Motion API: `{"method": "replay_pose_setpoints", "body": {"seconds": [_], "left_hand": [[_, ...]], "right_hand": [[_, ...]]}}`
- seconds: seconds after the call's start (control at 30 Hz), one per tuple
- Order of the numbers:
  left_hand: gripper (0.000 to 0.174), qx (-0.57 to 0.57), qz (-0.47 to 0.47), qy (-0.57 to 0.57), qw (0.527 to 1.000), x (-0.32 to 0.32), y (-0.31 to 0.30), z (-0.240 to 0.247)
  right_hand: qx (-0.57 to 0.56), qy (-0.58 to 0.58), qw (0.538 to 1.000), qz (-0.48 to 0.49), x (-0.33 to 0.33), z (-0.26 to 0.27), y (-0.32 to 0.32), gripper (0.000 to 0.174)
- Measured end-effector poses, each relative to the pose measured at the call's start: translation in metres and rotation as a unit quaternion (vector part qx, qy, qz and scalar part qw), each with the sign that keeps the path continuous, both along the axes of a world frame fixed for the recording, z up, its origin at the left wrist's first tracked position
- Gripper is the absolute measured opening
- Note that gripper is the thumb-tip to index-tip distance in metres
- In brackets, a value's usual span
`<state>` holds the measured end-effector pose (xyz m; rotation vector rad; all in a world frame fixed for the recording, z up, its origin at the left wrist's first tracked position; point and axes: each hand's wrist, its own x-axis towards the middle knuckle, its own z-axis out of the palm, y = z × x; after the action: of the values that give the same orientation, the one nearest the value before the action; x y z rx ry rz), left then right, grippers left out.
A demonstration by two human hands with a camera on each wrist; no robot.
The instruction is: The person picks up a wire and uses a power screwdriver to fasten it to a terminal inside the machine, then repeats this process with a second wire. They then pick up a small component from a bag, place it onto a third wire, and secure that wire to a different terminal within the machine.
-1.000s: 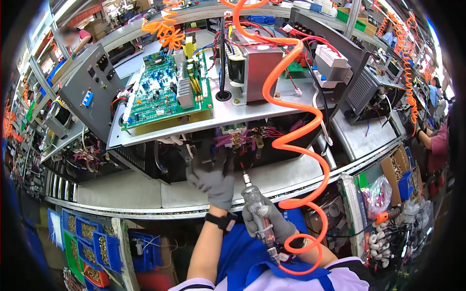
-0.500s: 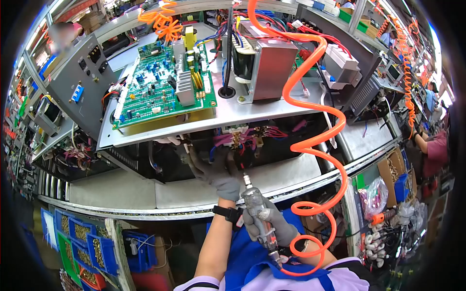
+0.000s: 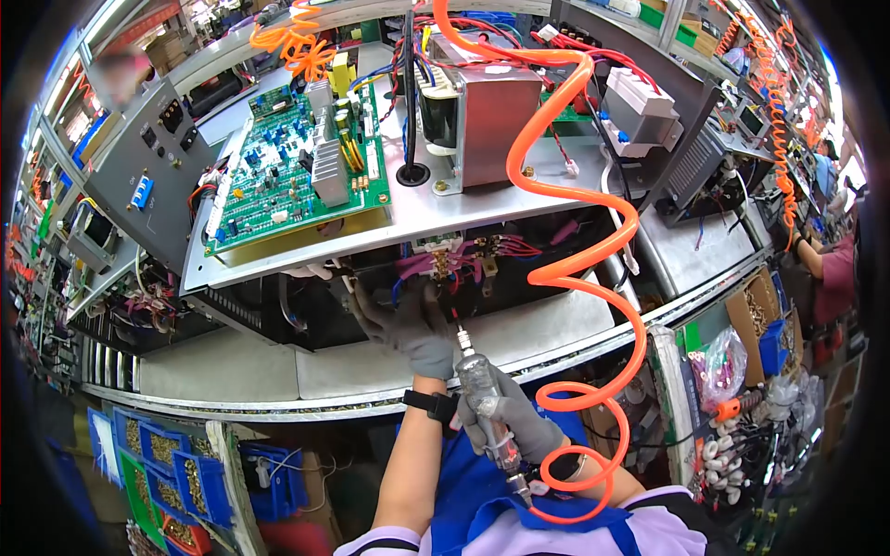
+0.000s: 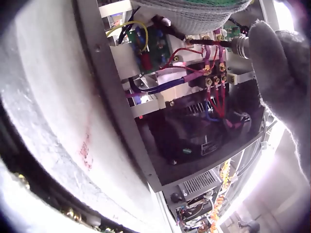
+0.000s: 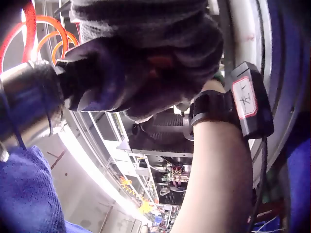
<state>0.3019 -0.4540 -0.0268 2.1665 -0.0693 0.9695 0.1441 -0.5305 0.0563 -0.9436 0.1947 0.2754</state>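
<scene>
In the head view my left hand, in a grey glove, reaches beneath the metal shelf of an open chassis, its fingers spread near white leads and purple-sleeved terminals. Whether its fingertips touch anything is hidden. My right hand, also gloved, grips a pneumatic screwdriver, whose bit points up toward those terminals, beside the left thumb. The left wrist view shows the dark bit among red wires and brass screws, with a gloved thumb alongside. The right wrist view shows the gloved right hand curled round the tool.
On the shelf stand a green circuit board and a transformer. An orange coiled hose hangs across the right side. Blue screw bins sit lower left; a bag of parts lies at right. Neighbouring chassis flank this one.
My left hand has moved up and farther under the shelf from where it was a second ago. The right hand keeps its grip on the screwdriver. The head view has shifted slightly.
</scene>
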Motion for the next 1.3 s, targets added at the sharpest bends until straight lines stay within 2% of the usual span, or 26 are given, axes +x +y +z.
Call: {"method": "replay_pose_setpoints", "body": {"seconds": [0.17, 0.3, 0.37, 0.43, 0.47, 0.53, 0.6, 0.67, 0.73, 0.77, 0.83, 0.9, 0.97, 1.03, 1.07, 1.17, 1.3], "left_hand": [[0.019, 0.003, -0.015, 0.007, 1.0, -0.002, 0.004, 0.004], [0.022, 0.02, -0.018, 0.012, 1.0, -0.008, 0.007, 0.01], [0.027, 0.04, -0.022, 0.021, 0.999, -0.02, 0.011, 0.019], [0.033, 0.023, -0.037, 0.018, 0.999, -0.029, 0.025, 0.003], [0.036, 0.015, -0.047, 0.018, 0.999, -0.036, 0.035, -0.005], [0.04, 0.077, -0.029, 0.025, 0.996, -0.06, 0.058, -0.012], [0.039, 0.149, -0.007, 0.004, 0.989, -0.074, 0.086, -0.033], [0.039, 0.145, 0.001, 0.036, 0.989, -0.088, 0.107, -0.043], [0.039, 0.144, 0.0, 0.051, 0.988, -0.096, 0.127, -0.052], [0.036, 0.167, 0.021, 0.043, 0.985, -0.102, 0.129, -0.051], [0.037, 0.178, 0.02, 0.047, 0.983, -0.11, 0.135, -0.054], [0.036, 0.181, 0.009, 0.052, 0.982, -0.113, 0.132, -0.051], [0.034, 0.177, -0.007, 0.037, 0.983, -0.109, 0.124, -0.046], [0.034, 0.167, -0.02, 0.039, 0.985, -0.1, 0.12, -0.053], [0.034, 0.163, -0.021, 0.04, 0.986, -0.096, 0.12, -0.054], [0.035, 0.144, -0.036, 0.022, 0.989, -0.091, 0.111, -0.038], [0.034, 0.126, -0.005, 0.033, 0.991, -0.092, 0.12, -0.019]], "right_hand": [[0.029, -0.005, 1.0, -0.01, -0.005, -0.028, 0.0, 0.056], [-0.008, -0.001, 1.0, -0.01, -0.007, -0.027, 0.002, 0.055], [-0.007, 0.009, 1.0, 0.027, -0.015, -0.025, -0.003, 0.053], [-0.001, 0.034, 0.998, 0.05, -0.028, -0.013, -0.007, 0.053], [0.033, 0.063, 0.993, 0.09, -0.038, -0.03, -0.016, 0.057], [0.069, 0.096, 0.991, 0.058, -0.06, 0.015, -0.035, 0.058], [0.044, 0.112, 0.992, 0.031, -0.091, 0.02, -0.061, 0.05], [0.008, 0.13, 0.991, -0.012, -0.125, 0.028, -0.087, 0.05], [0.199, 0.11, 0.973, -0.028, -0.165, 0.001, -0.118, 0.045], [0.268, 0.112, 0.952, -0.098, -0.171, 0.008, -0.121, 0.046], [0.401, 0.098, 0.877, -0.245, -0.174, 0.029, -0.12, 0.05], [0.515, 0.058, 0.794, -0.318, -0.176, 0.034, -0.13, 0.042], [0.561, 0.007, 0.772, -0.3, -0.168, -0.013, -0.16, 0.027], [0.555, 0.021, 0.773, -0.305, -0.156, -0.062, -0.195, 0.022], [0.553, 0.062, 0.764, -0.325, -0.144, -0.075, -0.209, 0.021], [0.497, 0.072, 0.78, -0.374, -0.111, -0.123, -0.245, 0.015], [0.359, 0.065, 0.82, -0.44, -0.087, -0.145, -0.261, 0.021]]}}
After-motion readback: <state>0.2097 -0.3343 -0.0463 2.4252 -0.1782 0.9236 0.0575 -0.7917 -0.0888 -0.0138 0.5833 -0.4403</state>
